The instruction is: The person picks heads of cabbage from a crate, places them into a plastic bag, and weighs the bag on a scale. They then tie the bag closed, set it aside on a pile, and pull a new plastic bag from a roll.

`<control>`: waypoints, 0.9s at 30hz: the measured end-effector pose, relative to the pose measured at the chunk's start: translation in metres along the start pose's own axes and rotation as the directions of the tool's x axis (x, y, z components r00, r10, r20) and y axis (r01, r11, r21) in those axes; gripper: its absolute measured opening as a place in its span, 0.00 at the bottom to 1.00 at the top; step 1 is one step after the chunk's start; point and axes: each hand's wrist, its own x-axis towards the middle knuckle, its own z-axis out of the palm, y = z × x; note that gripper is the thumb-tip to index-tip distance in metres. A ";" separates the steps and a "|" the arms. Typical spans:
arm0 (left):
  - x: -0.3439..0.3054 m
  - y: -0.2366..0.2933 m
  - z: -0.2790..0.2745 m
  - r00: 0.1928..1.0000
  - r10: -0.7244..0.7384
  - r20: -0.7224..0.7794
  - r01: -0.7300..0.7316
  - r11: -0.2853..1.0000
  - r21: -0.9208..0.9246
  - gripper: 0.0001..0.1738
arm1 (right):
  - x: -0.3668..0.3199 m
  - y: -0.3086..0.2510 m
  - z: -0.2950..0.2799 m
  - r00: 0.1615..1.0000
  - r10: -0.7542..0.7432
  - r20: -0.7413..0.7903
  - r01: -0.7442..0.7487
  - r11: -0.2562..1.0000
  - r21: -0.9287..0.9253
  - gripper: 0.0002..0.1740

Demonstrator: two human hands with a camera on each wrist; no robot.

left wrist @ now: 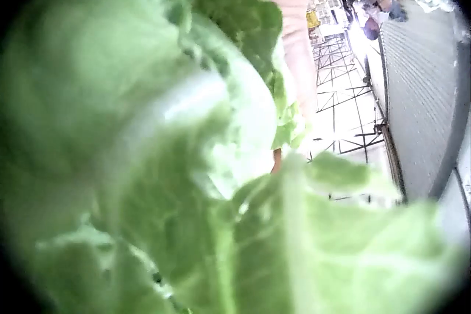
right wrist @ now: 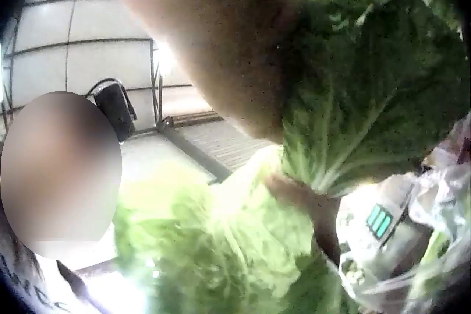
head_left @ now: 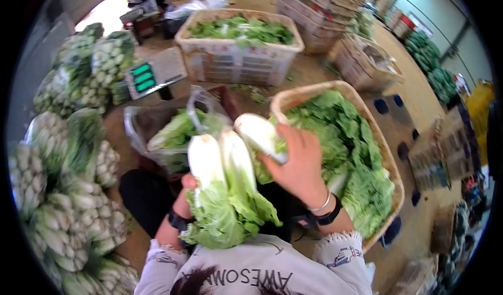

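Two leafy cabbages (head_left: 222,190) with white stem ends pointing away lie side by side over the lap; the left hand (head_left: 186,193) holds them from the left and below, its palm mostly hidden by leaves. A third cabbage (head_left: 258,132) is gripped by the right hand (head_left: 301,161), fingers and thumb around its white base, just right of the other two. Blurred leaves (left wrist: 147,145) fill the left wrist view, with part of the left hand (left wrist: 287,5) above. In the right wrist view, leaves (right wrist: 368,93) surround the right hand (right wrist: 302,200).
A crate of cabbages (head_left: 395,190) stands at the right, and another crate of greens (head_left: 236,64) ahead. An open plastic bag (head_left: 141,130) with cabbage sits front left, below a scale with a green display (head_left: 142,78). Bagged vegetables (head_left: 73,216) line the left side.
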 end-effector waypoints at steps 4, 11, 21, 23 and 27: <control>-0.015 0.013 -0.002 0.987 0.142 0.070 -0.133 0.984 -0.119 0.49 | 0.001 -0.034 0.026 0.986 -0.047 0.160 -0.009 0.943 0.333 0.35; -0.055 0.026 -0.005 0.960 0.270 0.075 -0.262 0.960 -0.101 0.50 | 0.018 -0.033 0.037 0.827 -0.150 0.541 -0.403 0.512 0.758 0.19; -0.072 0.033 -0.015 0.967 0.252 0.033 -0.254 0.964 0.079 0.49 | 0.058 -0.044 0.044 0.720 -0.260 0.644 -0.351 0.664 0.660 0.24; -0.074 0.040 -0.017 0.971 0.238 0.023 -0.239 0.963 0.126 0.49 | 0.051 -0.059 0.043 0.686 -0.313 0.657 -0.208 0.781 0.589 0.28; -0.088 0.061 -0.028 0.980 0.195 -0.024 -0.183 0.951 0.250 0.47 | 0.035 -0.061 0.055 0.759 -0.277 0.589 -0.099 0.845 0.525 0.34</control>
